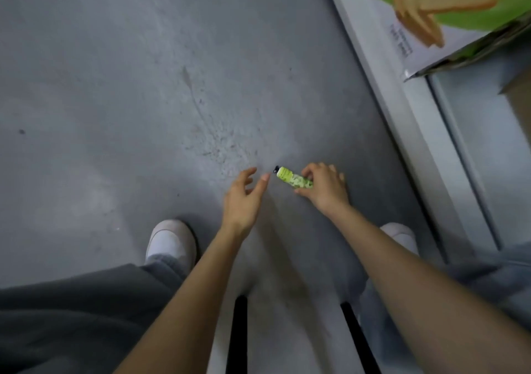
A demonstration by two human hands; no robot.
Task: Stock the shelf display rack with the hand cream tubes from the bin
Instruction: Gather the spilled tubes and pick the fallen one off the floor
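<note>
Grey floor [143, 86] underfoot — right hand [326, 188] pinches one green hand cream tube [293, 179], left hand [244, 198] hovers spread beside its cap [276, 168]; that tube is not yet shelved.

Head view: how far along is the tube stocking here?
Done: nothing to confirm; no shelved tubes show. In hand: the right hand pinches one green tube, with the open left hand close to its cap. Left: shelving this tube; how many more remain cannot be told.
</note>
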